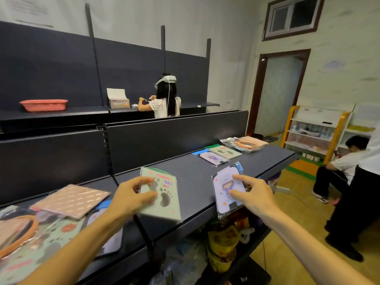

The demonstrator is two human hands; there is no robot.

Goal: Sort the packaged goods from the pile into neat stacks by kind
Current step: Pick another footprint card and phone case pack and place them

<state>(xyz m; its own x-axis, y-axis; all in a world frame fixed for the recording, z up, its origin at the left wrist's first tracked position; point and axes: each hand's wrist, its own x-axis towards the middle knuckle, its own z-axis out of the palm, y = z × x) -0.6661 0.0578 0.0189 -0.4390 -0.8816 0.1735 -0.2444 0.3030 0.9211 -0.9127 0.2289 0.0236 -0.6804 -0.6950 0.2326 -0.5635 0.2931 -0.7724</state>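
Note:
My left hand (131, 194) grips a pale green packet with paw prints (164, 200) above the dark shelf (195, 182). My right hand (250, 194) holds a lilac packet with a cartoon figure (224, 188) over the shelf's front edge. The pile lies at the lower left: a pink striped packet (70, 200), a large green paw-print packet (41, 243) and an orange-rimmed item (18, 229). Further along the shelf sit a lilac stack (211, 158), a green stack (225, 151) and a stack of clear-wrapped peach items (246, 143).
A dark back panel (164, 140) rises behind the shelf. Beyond it a person (166, 101) works at another shelf with a pink basket (44, 104) and an open box (118, 99). At right a person (341, 167) crouches on the floor. Bags (222, 243) sit under the shelf.

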